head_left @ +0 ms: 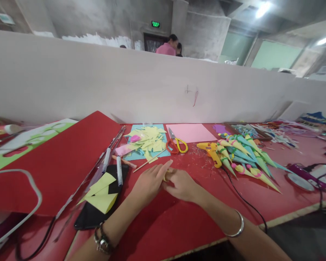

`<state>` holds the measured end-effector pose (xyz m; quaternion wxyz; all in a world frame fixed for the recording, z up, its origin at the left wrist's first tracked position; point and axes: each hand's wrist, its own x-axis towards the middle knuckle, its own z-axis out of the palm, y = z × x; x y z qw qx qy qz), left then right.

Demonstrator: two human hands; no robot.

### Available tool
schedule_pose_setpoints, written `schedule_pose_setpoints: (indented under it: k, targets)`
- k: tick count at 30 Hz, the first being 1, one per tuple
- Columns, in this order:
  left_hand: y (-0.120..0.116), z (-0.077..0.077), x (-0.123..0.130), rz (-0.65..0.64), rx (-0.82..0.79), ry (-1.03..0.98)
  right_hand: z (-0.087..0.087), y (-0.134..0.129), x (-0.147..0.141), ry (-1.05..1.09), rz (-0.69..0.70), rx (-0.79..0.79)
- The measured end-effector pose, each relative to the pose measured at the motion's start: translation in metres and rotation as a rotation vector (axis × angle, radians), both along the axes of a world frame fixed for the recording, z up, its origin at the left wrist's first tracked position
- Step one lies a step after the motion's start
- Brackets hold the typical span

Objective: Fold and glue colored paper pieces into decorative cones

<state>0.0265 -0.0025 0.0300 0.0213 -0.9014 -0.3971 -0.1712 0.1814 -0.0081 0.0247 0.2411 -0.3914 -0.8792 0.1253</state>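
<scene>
My left hand (150, 181) and my right hand (183, 185) meet above the red table (152, 224). Between their fingers a small bit of yellow paper (167, 175) shows; most of it is hidden. Beyond them lie scissors (177, 145) with red and yellow handles, a wooden stick (146, 164) and yellow paper scraps (149, 139) on a blue sheet (129, 156). Yellow folded pieces (104, 202) rest on a black phone (84, 217) left of my left hand. A yellow glue gun (212, 152) lies to the right, beside several yellow and blue paper cones (250, 152).
A large red sheet (67, 163) covers the left side. Markers (119, 170) lie near the phone. The glue gun's black cord (241, 197) crosses the table's right part. A purple tool (309, 175) sits far right, and a white partition (141, 87) stands behind.
</scene>
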Motion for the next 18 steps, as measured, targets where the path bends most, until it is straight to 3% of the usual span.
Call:
schedule_pose_setpoints:
  k: [8,18]
  targets:
    - [-0.0013,-0.0017,-0.0009,0.157,-0.087,-0.01,-0.0032,0.0011,0.0061,0.167,0.071,0.008]
    - [-0.0049,0.0009,0.0024,0.094,-0.14,0.062,-0.0026,-0.006,0.0015,0.252,0.15,-0.188]
